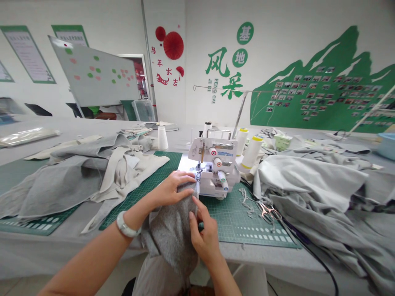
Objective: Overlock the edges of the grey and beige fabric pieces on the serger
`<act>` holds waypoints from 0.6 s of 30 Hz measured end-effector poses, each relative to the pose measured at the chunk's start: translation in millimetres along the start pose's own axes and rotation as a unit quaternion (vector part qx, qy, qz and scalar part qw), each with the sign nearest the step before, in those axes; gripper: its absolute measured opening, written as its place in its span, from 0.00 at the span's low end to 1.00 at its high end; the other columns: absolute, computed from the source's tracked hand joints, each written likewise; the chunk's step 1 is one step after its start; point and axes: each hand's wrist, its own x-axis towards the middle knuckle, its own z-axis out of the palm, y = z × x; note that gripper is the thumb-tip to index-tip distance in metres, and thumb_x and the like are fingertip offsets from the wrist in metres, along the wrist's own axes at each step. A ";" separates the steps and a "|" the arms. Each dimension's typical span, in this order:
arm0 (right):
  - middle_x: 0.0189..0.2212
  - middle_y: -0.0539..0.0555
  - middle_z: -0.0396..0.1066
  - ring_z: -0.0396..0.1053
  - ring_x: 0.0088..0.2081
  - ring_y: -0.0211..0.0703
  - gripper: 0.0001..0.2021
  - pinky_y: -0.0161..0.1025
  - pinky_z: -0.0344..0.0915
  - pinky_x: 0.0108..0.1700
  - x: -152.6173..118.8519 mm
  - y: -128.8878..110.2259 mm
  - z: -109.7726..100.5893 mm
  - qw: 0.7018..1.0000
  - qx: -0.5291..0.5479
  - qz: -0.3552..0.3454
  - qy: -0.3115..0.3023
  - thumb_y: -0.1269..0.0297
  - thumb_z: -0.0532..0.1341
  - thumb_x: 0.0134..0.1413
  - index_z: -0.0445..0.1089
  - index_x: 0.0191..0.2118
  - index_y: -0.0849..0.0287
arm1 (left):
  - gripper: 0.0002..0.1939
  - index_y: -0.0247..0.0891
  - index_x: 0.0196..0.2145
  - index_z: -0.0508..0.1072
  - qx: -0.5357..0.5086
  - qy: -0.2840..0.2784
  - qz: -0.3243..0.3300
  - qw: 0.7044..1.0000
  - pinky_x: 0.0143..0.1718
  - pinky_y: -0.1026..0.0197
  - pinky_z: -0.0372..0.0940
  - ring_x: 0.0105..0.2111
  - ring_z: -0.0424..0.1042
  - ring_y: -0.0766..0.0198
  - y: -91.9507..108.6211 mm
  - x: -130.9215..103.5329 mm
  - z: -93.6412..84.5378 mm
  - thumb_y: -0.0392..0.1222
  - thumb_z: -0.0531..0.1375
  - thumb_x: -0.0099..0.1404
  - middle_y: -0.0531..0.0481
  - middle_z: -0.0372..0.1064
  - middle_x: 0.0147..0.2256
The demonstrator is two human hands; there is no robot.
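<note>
A piece of grey fabric [173, 230] runs from the lap up to the needle area of a white overlock sewing machine [216, 164], its right edge in line with the lit presser foot. My left hand [173, 187], with a pale bangle on the wrist, lies on top of the fabric, fingers stretched toward the presser foot and thumb apart. Lower down, my right hand [203, 230] pinches the fabric's right edge between thumb and forefinger. Under the machine is a green cutting mat [259, 224].
Scissors [270, 213] and thread scraps [247, 202] lie right of the machine, beside a heap of grey cloth [317, 176]. More cut cloth [74, 176] covers the left side. Thread cones [252, 152] stand behind the machine; a black cable [308, 246] hangs over the table edge.
</note>
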 end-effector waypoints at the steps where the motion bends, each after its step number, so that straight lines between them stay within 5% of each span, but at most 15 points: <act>1: 0.25 0.47 0.68 0.64 0.23 0.34 0.19 0.32 0.62 0.29 -0.1 0.0 -0.1 1.000 0.000 0.003 -0.002 0.66 0.52 0.64 0.63 0.58 0.60 | 0.15 0.39 0.49 0.73 0.002 -0.001 0.000 1.000 0.58 0.50 0.59 0.55 0.65 0.53 0.3 0.8 -0.2 0.42 0.59 0.65 0.42 0.67 0.54; 8: 0.28 0.50 0.72 0.65 0.23 0.35 0.18 0.32 0.62 0.28 -0.5 -1.0 -0.9 1.000 0.004 0.006 0.000 0.66 0.52 0.65 0.64 0.58 0.59 | 0.16 0.38 0.50 0.72 0.014 -0.009 -0.005 1.000 0.58 0.50 0.58 0.56 0.65 0.54 -1.5 3.2 0.4 0.42 0.59 0.66 0.43 0.67 0.55; 13: 0.36 0.53 0.76 0.69 0.25 0.35 0.17 0.31 0.65 0.29 -1.1 0.5 -0.1 1.000 0.014 0.018 0.001 0.66 0.51 0.65 0.64 0.57 0.58 | 0.10 0.39 0.43 0.75 0.021 0.074 0.006 0.997 0.56 0.53 0.60 0.51 0.68 0.57 3.9 -2.8 3.7 0.40 0.55 0.68 0.45 0.71 0.49; 18: 0.45 0.56 0.75 0.75 0.36 0.39 0.18 0.33 0.70 0.38 -0.8 3.5 1.1 1.000 0.021 0.010 0.000 0.67 0.50 0.66 0.64 0.58 0.57 | 0.12 0.40 0.47 0.73 0.035 0.055 0.022 0.998 0.55 0.52 0.59 0.51 0.67 0.57 4.3 -6.6 8.1 0.42 0.56 0.68 0.45 0.71 0.50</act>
